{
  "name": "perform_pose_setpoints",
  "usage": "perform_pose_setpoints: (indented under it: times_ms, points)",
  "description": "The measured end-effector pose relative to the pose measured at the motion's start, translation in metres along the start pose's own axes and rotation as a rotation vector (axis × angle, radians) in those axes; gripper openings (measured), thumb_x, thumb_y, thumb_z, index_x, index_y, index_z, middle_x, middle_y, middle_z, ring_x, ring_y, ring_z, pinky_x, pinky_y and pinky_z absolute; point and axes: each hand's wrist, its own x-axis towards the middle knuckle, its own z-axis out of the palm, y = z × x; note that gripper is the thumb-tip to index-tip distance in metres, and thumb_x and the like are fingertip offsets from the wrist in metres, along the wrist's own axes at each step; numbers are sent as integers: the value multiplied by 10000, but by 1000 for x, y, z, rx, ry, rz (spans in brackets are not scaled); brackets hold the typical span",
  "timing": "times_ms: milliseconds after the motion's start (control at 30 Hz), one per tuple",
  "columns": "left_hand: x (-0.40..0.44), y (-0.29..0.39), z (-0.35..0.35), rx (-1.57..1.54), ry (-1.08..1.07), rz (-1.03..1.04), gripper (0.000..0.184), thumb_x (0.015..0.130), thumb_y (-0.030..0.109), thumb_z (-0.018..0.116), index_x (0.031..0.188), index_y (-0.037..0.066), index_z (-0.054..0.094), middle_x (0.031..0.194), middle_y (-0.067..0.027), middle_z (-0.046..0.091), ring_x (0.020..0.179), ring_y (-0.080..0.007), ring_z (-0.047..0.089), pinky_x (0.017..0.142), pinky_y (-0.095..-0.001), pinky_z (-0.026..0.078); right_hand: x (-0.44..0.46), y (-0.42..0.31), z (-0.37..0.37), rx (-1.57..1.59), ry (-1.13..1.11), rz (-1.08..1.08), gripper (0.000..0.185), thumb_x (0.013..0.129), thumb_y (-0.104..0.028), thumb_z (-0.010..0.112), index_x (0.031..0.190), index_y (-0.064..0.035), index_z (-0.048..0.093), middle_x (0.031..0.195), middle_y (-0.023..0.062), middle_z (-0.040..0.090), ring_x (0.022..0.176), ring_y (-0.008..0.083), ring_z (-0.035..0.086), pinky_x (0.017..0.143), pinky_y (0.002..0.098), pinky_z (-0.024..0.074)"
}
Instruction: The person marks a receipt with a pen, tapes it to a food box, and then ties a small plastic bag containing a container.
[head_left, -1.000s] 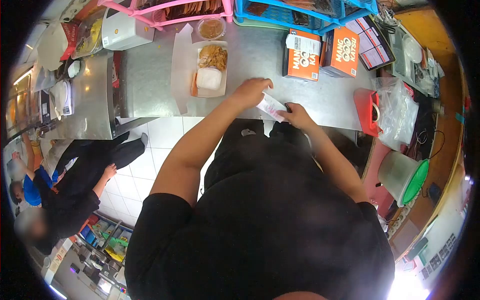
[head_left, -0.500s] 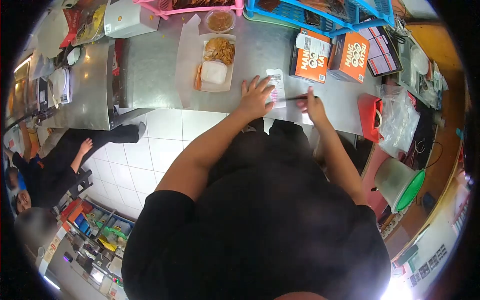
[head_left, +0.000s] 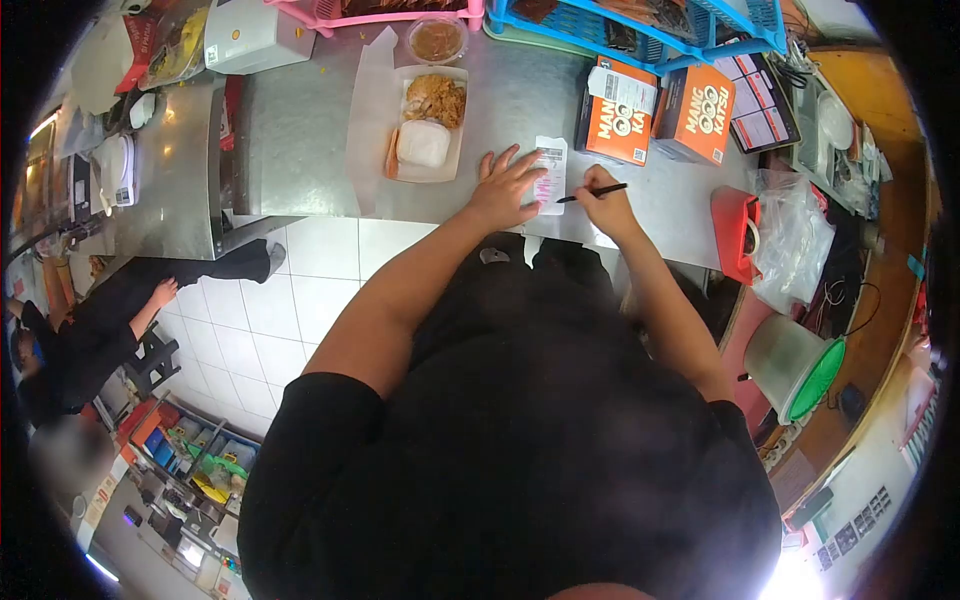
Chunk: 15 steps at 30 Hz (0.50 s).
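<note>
A paper receipt (head_left: 552, 170) with printed lines and pink marks lies on the metal table. My left hand (head_left: 503, 192) rests over its left edge, fingers spread. In my right hand (head_left: 606, 205) a black pen (head_left: 608, 190) is pinched, its tip at the receipt's right edge. Left of my hands sits an open paper food box (head_left: 450, 168) holding fried chicken (head_left: 436, 101) and a white block of rice (head_left: 423, 143). A lidded cup of brown sauce (head_left: 436, 42) stands just behind the box.
Two orange boxes (head_left: 620, 125) stand behind my right hand, with a blue rack (head_left: 640, 35) and a pink basket (head_left: 400, 14) along the back. A red container (head_left: 733, 235) and plastic bag (head_left: 795, 240) are at the right edge. Another person (head_left: 85, 330) is at the far left.
My right hand has moved slightly left and turned, bringing the pen tip to the receipt. My left hand stays on the paper. The person at left has shifted.
</note>
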Motion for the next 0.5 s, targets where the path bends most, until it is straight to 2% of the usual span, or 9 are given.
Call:
perform_pose_setpoints:
  times_ms: [100, 233, 300, 333, 400, 500]
  points:
    - [-1, 0, -1, -6, 8, 3, 537, 717, 382, 624, 1207, 194, 510, 1409, 3, 297, 1315, -270, 203, 1041, -549, 117, -1, -10, 12, 45, -89, 73, 110, 775, -117, 589, 841, -39, 550, 682, 26, 572, 640, 94, 521, 601, 250, 426]
    - [0, -2, 1, 0, 14, 7, 541, 716, 384, 625, 1208, 193, 509, 1412, 7, 292, 1317, -263, 202, 1040, -546, 115, 9, -5, 19, 26, 12, -27, 97, 765, -122, 601, 802, -32, 608, 719, 42, 612, 673, 98, 561, 641, 251, 449]
    - [0, -1, 0, -1, -10, 1, 540, 714, 383, 626, 1206, 191, 511, 1413, 6, 291, 1318, -259, 205, 1041, -545, 114, 9, -2, 21, -114, 0, -101, 96, 784, -108, 609, 814, -18, 607, 685, 30, 607, 580, 65, 515, 553, 214, 418]
    - [0, -1, -1, -1, -10, 2, 540, 714, 383, 626, 1206, 191, 511, 1413, 6, 291, 1318, -259, 205, 1041, -545, 114, 8, -1, 18, -114, 2, -101, 96, 784, -108, 609, 814, -18, 607, 685, 30, 607, 580, 65, 515, 553, 214, 418]
    - [0, -1, 0, -4, 1, 2, 533, 713, 380, 628, 1199, 192, 516, 1412, 5, 294, 1315, -262, 210, 1042, -544, 113, 7, -5, 13, -193, -12, -6, 121, 750, -135, 616, 825, -41, 619, 744, 73, 640, 695, 141, 603, 655, 264, 464]
    - [-1, 0, -1, -8, 1, -4, 531, 711, 377, 629, 1197, 194, 517, 1412, 5, 295, 1317, -262, 210, 1045, -541, 107, 0, -8, 10, -249, -38, -7, 132, 745, -159, 625, 826, -54, 624, 755, 83, 645, 695, 179, 614, 662, 283, 471]
